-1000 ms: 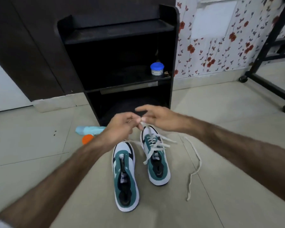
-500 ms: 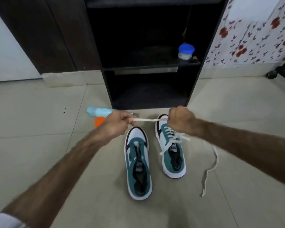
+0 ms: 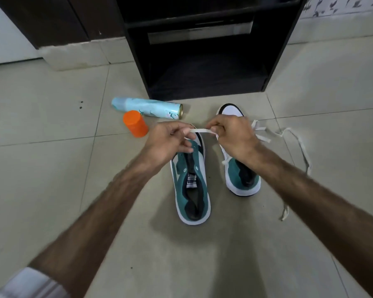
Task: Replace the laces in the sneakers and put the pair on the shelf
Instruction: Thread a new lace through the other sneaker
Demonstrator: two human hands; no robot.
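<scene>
- Lace (image 3: 200, 130) runs taut, sideways, pinched between left hand (image 3: 170, 143) and right hand (image 3: 233, 138).
- Unlaced sneaker (image 3: 191, 183) lies directly below left hand, long axis toward shelf (image 3: 205, 67).

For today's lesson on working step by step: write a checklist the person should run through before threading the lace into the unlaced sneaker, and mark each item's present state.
1. Lace held by both hands, left hand and right hand: ok.
2. Lace stretch between the hands straight, untwisted: ok.
3. Left sneaker upright, eyelets bare and open: ok.
4. Free lace tail unknotted on the floor: cannot tell.
5. Right sneaker fully laced: cannot tell, hand covers it.
6. Bottom shelf has room for the pair: ok.
</scene>
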